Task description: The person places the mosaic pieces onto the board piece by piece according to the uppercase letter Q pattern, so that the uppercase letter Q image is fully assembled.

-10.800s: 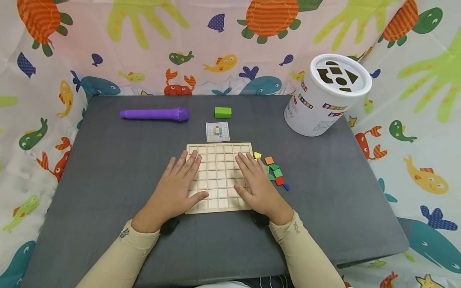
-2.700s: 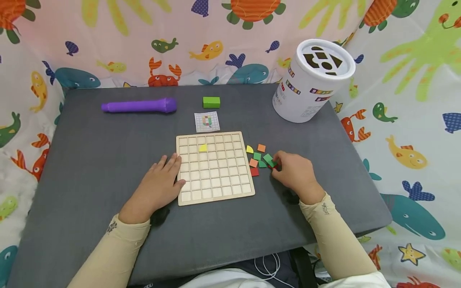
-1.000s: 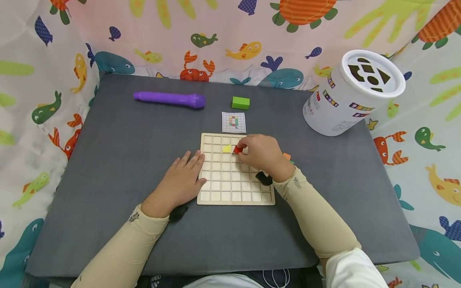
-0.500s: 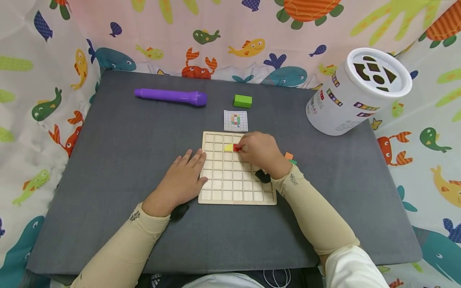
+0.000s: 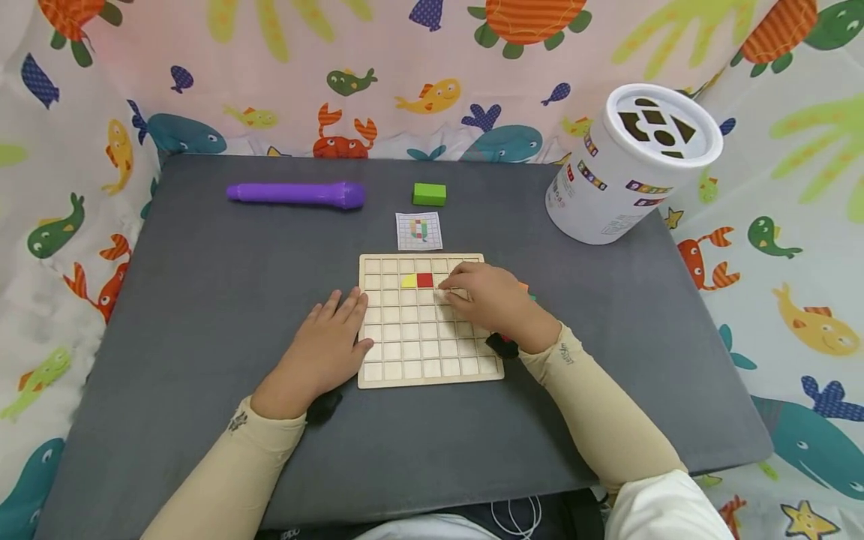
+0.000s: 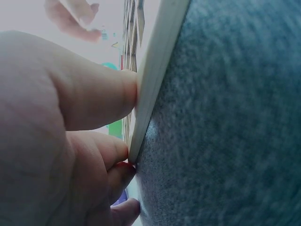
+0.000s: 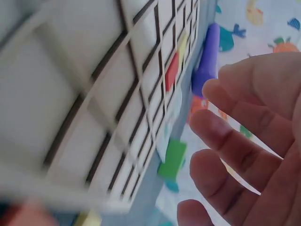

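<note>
A pale wooden grid board (image 5: 412, 351) lies on the table. In its upper rows a yellow piece (image 5: 409, 281) and a red square tile (image 5: 424, 280) sit side by side, both also showing in the right wrist view. My left hand (image 5: 322, 349) rests along the board's left edge, fingers extended, thumb and fingertips touching the rim in the left wrist view. Over the upper right of the board is my right hand (image 5: 496, 300), just right of the red tile. The right wrist view shows its fingers (image 7: 211, 129) loosely bent, with nothing between them.
Loose pieces, including an orange one (image 5: 523, 286), peek out from behind the right hand. Above the board lie a small pattern card (image 5: 418, 232), a green block (image 5: 429, 195) and a purple stick (image 5: 295, 194). A white tub (image 5: 617, 180) with a slotted lid stands at back right.
The right hand has brought the red tile from the loose pieces into a cell beside the yellow one, released it and drawn slightly right. The left hand stays at the board's edge.
</note>
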Demonstrator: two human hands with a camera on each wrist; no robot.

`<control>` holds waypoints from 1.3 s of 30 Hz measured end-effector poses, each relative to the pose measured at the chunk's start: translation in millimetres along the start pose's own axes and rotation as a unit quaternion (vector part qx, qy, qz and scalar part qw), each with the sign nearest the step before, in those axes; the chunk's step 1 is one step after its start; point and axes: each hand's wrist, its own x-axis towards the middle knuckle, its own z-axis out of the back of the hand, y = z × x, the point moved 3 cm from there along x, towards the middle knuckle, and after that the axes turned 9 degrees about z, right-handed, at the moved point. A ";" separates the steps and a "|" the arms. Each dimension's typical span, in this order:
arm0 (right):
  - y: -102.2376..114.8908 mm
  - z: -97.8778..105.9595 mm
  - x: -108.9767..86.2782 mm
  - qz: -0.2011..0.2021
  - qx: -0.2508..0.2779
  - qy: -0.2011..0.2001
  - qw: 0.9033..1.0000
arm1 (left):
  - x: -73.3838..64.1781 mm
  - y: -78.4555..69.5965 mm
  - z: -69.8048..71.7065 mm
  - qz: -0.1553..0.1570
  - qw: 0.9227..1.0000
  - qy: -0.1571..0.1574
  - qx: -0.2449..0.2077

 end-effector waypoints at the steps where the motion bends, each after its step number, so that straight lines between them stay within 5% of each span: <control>1: -1.7 3.2 -6.8 -0.009 0.003 -0.006 1.000 | -0.6 -0.2 0.2 -0.002 1.000 -0.002 -0.001; 9: -27.4 23.3 -64.7 -0.091 0.019 -0.030 0.995 | -3.0 -3.3 2.7 -0.011 1.000 -0.005 -0.007; 19: -51.9 22.4 -103.9 -0.152 0.039 -0.052 0.986 | -2.9 -0.9 -0.7 -0.008 1.000 0.004 -0.015; 24: -58.4 23.1 -113.7 -0.162 0.028 -0.053 0.985 | -1.6 -5.0 2.0 -0.013 1.000 0.001 -0.008; 32: -68.5 14.7 -108.9 -0.190 -0.007 -0.008 0.982 | -1.0 -0.3 0.8 -0.007 1.000 -0.004 0.000; 39: -68.4 8.3 -96.8 -0.182 -0.011 -0.009 0.983 | -0.2 -0.8 -0.2 -0.002 1.000 0.005 0.002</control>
